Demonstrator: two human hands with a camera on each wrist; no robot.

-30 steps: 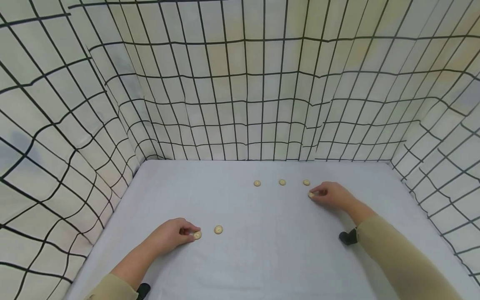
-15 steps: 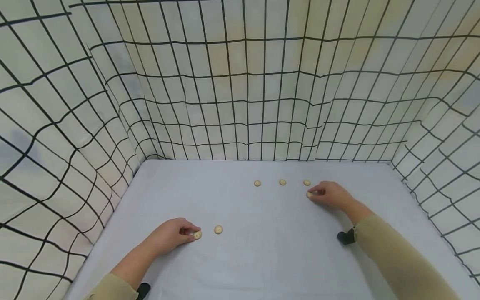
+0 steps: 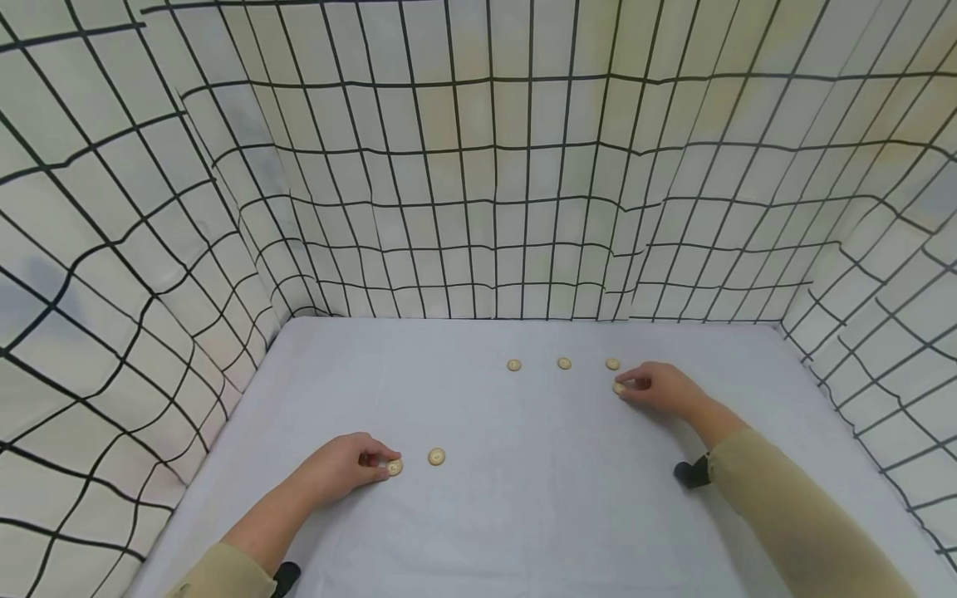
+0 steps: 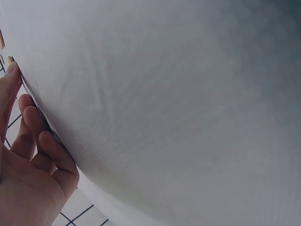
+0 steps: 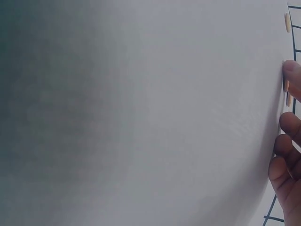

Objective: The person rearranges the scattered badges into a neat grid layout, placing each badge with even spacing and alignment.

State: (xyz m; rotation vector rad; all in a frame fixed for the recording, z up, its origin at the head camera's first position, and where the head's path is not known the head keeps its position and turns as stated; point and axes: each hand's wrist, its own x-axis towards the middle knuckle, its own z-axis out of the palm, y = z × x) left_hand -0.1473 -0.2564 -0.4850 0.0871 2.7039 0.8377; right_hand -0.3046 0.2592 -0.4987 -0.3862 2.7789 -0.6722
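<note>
At the front left of the table, my left hand (image 3: pixel 340 472) pinches a round cream button (image 3: pixel 395 468) between thumb and finger, low at the cloth. A second button (image 3: pixel 437 456) lies flat just to the right of it. Farther back, my right hand (image 3: pixel 661 390) holds another button (image 3: pixel 618 388) by its edge, partly covered by the fingertips. Behind that one sits the rightmost button (image 3: pixel 612 364) of a row of three. In the right wrist view the curled fingers (image 5: pixel 278 168) rest along the white cloth.
The row goes on leftward with a middle button (image 3: pixel 564 363) and a left button (image 3: pixel 513 365), evenly spaced. A white cloth (image 3: pixel 523 515) covers the table. White walls with a black grid (image 3: pixel 508 174) enclose its back and sides.
My right hand and its button have shifted very slightly left relative to the back row. The left hand stays in place with its button.
</note>
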